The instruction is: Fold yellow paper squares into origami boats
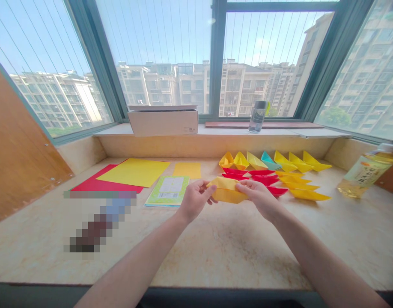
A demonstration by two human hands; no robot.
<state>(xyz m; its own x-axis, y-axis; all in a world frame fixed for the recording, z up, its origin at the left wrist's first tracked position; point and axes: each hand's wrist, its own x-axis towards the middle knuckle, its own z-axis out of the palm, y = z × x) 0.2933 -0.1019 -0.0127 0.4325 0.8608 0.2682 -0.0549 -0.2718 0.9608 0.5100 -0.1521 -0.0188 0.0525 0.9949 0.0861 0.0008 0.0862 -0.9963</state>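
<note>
Both hands, our left hand (193,199) and right hand (260,197), pinch the folded yellow paper piece (227,191) by its ends, holding it taut above the beige stone worktop (215,252). Coloured folded paper boats (270,162) are lined up at one o'clock, out of the way.

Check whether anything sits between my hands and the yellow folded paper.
Nothing visible does. The left hand and right hand both pinch the yellow folded paper, one at each end, above the stone counter. The red paper boats lie behind it.
</note>
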